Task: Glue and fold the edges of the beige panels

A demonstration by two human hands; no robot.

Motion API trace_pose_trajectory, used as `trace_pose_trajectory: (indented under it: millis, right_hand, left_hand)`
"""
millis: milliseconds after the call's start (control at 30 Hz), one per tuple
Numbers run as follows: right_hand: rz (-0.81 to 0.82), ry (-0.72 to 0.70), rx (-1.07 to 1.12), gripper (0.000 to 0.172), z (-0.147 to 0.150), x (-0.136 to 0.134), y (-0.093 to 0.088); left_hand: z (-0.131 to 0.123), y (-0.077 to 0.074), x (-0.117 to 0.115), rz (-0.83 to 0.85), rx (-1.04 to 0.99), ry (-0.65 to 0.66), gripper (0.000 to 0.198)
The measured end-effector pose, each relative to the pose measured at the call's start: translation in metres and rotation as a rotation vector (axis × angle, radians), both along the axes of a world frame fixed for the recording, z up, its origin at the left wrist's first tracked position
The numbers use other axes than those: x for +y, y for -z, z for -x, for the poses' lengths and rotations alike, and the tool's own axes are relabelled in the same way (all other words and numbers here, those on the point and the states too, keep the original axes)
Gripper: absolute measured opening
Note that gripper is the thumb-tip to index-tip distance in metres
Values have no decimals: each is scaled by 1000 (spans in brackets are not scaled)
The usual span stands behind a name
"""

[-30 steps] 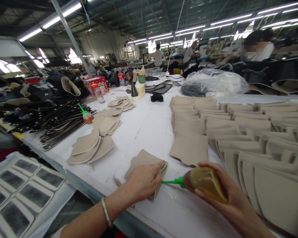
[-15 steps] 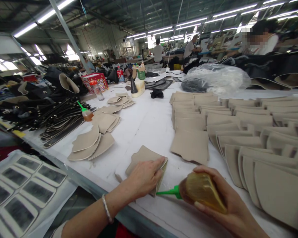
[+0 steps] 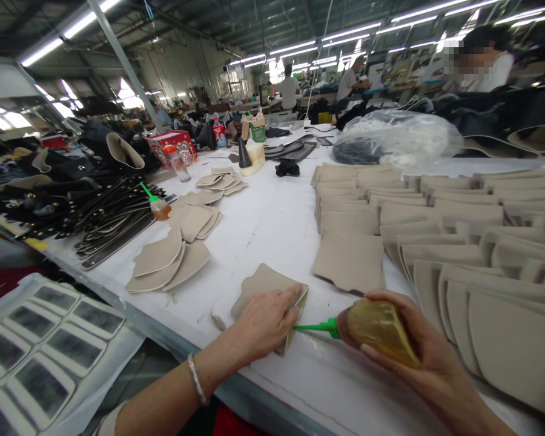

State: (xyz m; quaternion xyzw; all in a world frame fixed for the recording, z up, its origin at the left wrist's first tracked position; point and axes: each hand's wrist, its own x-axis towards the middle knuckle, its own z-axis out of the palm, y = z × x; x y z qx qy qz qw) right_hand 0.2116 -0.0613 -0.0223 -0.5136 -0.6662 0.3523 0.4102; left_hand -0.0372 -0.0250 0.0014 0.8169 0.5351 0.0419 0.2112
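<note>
Nozzle [image 3: 315, 327] of the bottle [image 3: 376, 333], gripped in the right hand [image 3: 429, 354], had shifted from the near corner back up the panel's [image 3: 261, 280] edge, seemingly re-covering it, while the left hand [image 3: 263, 321], unclenched, pressed the panel to the table [image 3: 272, 224].

Cluttered left and back.
Has red box [image 3: 188, 141] just behind orange-topped bottle [image 3: 178, 165], black straps [image 3: 118, 227] piled left, green box [image 3: 257, 132] farther back, plastic bag [image 3: 404, 139] toward right.
</note>
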Motion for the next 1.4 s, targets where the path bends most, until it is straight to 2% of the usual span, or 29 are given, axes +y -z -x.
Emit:
trace_pose_trajectory:
  millis: [267,400,533,633,833,1000,1067,1233,1400]
  right_hand:
    - [147,-13,111,53,13,-15,-1]
    - [83,30,46,51,12,-14,-1]
    - [103,-26,76,50,14,-16,-1]
    - [45,-44,15,49,10,-10,2]
    - [-105,87,-82,48,-3,7,4]
    - [-33,-114,-51,48,2,3,0]
    - [-37,-104,-55,47,2,7,0]
    - [-214,58,-113,46,-5,23,1]
    - [-425,-38,-191,50,-5,23,5]
  left_hand:
    - [1,-1,-1,4,-4,-10,46]
    - [1,0,-1,7,2,-16,47]
    - [0,2,-1,8,-23,-8,46]
    - [0,2,0,17,-29,-12,46]
    - [0,0,1,25,-30,-15,45]
    - [0,2,1,27,-38,-17,47]
    - [0,1,2,25,-31,-9,47]
    - [0,1,3,18,-18,11,47]
    - [0,0,5,32,-23,13,47]
